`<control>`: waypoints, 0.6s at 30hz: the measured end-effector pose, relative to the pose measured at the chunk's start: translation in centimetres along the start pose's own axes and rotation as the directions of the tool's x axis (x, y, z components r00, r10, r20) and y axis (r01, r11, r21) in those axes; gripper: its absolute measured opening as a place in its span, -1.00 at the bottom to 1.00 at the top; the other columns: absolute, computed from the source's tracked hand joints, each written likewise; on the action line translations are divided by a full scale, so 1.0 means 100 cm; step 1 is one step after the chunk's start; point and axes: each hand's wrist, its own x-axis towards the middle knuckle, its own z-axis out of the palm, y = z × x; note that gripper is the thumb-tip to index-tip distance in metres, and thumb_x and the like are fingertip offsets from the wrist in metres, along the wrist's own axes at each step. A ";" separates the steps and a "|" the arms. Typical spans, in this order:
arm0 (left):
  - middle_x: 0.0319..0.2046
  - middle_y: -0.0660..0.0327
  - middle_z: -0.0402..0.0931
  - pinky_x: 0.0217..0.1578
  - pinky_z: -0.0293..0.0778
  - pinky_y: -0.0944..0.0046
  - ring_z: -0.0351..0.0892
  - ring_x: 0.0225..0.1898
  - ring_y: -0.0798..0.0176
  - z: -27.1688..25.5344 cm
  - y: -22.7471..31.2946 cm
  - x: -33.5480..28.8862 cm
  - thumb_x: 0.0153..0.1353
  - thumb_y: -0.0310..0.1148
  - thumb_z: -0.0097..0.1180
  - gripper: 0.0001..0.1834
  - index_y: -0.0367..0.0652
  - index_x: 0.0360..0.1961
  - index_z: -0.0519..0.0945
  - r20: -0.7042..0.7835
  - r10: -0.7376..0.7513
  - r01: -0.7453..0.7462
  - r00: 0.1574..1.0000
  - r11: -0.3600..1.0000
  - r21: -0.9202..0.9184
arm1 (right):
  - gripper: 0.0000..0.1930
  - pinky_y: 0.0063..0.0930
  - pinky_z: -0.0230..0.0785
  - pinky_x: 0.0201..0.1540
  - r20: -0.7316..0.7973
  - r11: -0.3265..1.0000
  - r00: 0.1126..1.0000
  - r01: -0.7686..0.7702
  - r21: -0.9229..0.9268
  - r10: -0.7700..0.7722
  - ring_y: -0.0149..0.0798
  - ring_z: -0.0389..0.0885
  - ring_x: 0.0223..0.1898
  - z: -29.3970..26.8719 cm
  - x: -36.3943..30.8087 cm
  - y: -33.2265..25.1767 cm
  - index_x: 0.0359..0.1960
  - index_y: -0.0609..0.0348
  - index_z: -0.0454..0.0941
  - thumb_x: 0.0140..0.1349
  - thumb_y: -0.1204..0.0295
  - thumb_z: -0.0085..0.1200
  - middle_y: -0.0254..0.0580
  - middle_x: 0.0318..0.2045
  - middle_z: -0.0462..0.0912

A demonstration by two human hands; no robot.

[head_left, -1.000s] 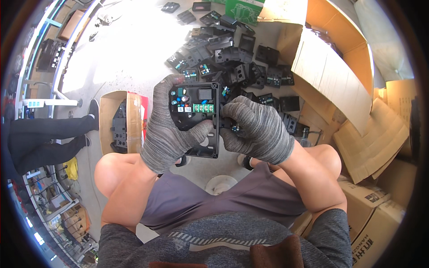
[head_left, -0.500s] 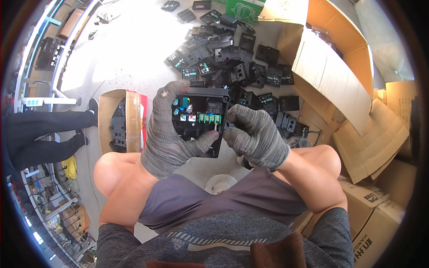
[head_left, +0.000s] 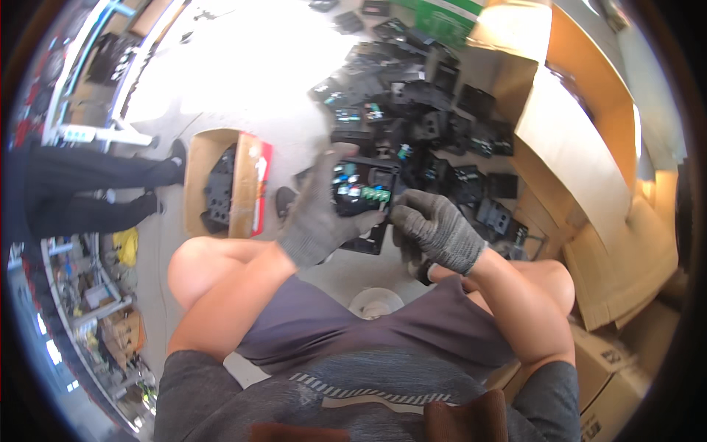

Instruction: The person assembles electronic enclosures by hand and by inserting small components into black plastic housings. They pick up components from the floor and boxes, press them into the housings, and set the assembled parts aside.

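Observation:
In front of my lap, my gloved left hand (head_left: 309,217) grips a black plastic housing (head_left: 373,241) by its left side, thumb across the inside. The housing's open face is turned up. Inside it sit a circuit board with blue and white parts and a green terminal block (head_left: 375,194). At the housing's right edge is my gloved right hand (head_left: 445,232), its fingers curled and pinched together. Whatever those fingers hold, if anything, is hidden. Both gloves are grey knit, and the picture is smeared by motion.
Beyond my hands lies a heap of similar black housings (head_left: 420,92). A small carton with a red side (head_left: 247,195) stands left, holding black parts. Large open cardboard boxes (head_left: 571,140) crowd the right. Another person's legs (head_left: 103,173) and shelving are at far left; a green box (head_left: 445,20) is at the back.
The whole view has shifted and tilted, so the surroundings sit further right. My left hand still grips the housing; my right hand has edged slightly away from its edge.

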 end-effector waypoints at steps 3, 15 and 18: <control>0.07 0.05 0.51 0.09 0.54 0.25 0.57 0.06 0.15 0.000 -0.055 0.004 -0.07 -0.27 0.58 -0.01 -0.17 0.34 0.24 0.270 -0.338 0.398 0.902 0.892 -0.213 | -0.41 -0.15 0.57 -0.13 -0.114 0.656 0.972 0.052 -0.753 -0.208 0.03 0.74 -0.21 0.000 0.011 0.019 0.24 0.28 0.42 0.39 0.05 0.08 0.08 -0.24 0.71; -0.07 0.16 0.63 -0.31 0.61 -0.23 0.67 -0.17 0.00 -0.132 -0.246 -0.027 0.32 -0.08 0.23 -0.55 0.09 0.18 0.48 -0.384 -0.922 0.636 -0.040 0.273 -0.722 | -0.53 -0.08 0.52 -0.06 -0.122 0.532 0.890 0.149 -0.834 -0.440 0.11 0.69 -0.14 -0.036 -0.014 -0.030 0.16 0.23 0.48 0.35 0.17 0.13 0.11 -0.16 0.68; 0.02 0.12 0.63 -0.05 0.55 -0.14 0.64 -0.06 -0.05 -0.106 -0.296 -0.037 0.30 -0.14 0.19 -0.45 0.00 0.29 0.44 -0.335 -0.782 0.803 0.525 0.586 -0.108 | -0.56 -0.08 0.52 -0.06 -0.164 0.549 0.828 0.195 -0.813 -0.536 0.12 0.69 -0.14 -0.044 -0.020 -0.028 0.09 0.25 0.53 0.33 0.17 0.16 0.11 -0.18 0.70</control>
